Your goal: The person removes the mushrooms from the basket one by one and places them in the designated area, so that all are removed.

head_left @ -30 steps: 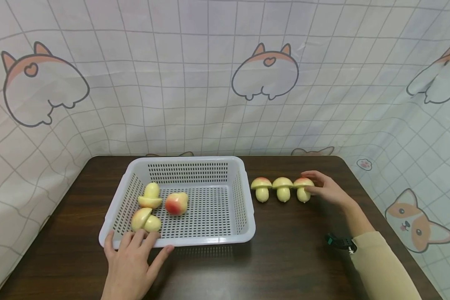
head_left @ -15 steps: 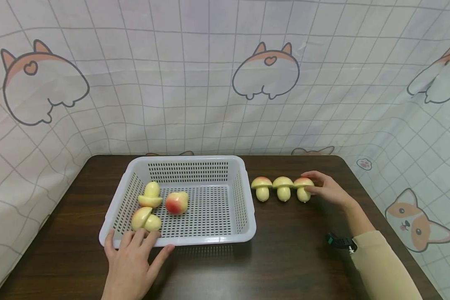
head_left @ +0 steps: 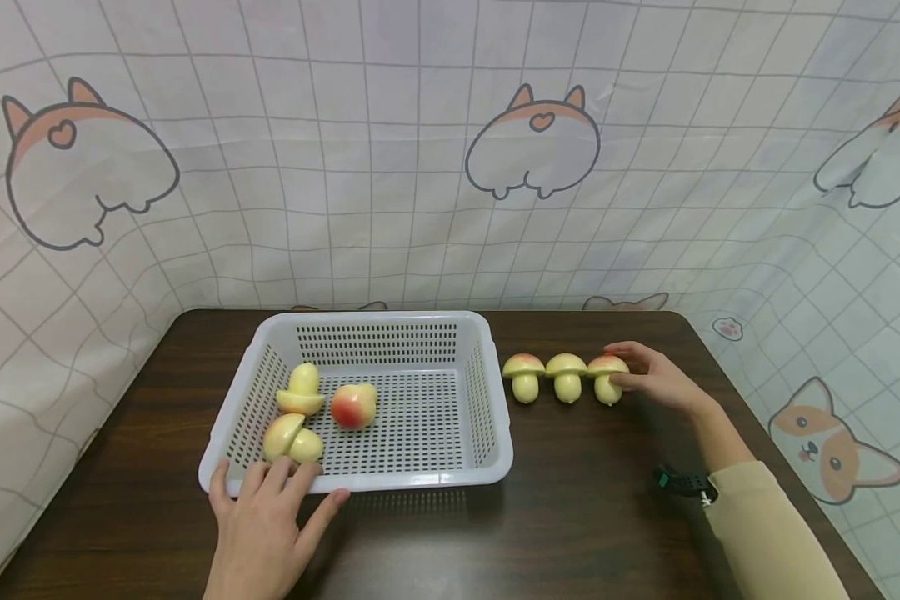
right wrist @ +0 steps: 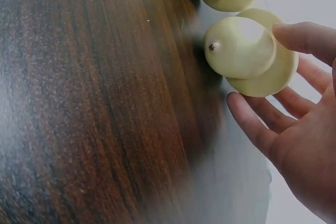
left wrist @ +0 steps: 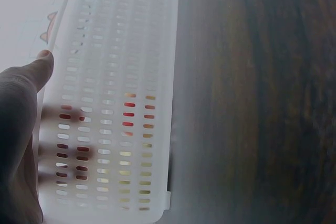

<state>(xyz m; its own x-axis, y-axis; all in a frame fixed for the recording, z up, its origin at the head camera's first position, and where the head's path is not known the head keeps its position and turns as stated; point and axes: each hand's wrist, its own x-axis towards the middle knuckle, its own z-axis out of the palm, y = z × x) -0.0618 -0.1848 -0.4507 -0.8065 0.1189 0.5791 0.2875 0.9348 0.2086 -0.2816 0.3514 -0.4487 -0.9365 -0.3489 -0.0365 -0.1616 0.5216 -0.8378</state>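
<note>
My left hand (head_left: 261, 533) has its fingers hooked over the near rim of a grey-white perforated plastic basket (head_left: 457, 477); in the left wrist view finger shadows show through the basket wall. Inside the basket lie three toy mushrooms: one (head_left: 301, 392) at the left, another (head_left: 292, 440) nearer, and a redder one (head_left: 354, 407). My right hand (head_left: 656, 379) holds the rightmost toy mushroom (right wrist: 244, 51) of a row on the table, thumb on its cap edge and fingers behind the cap. Its stem points toward me.
Two more toy mushrooms, the middle one (head_left: 566, 377) and the left one (head_left: 524, 377), lie in the row right of the basket. A dark wood table (head_left: 570, 517) is under everything. A patterned white cloth (head_left: 390, 225) stands around its back and sides.
</note>
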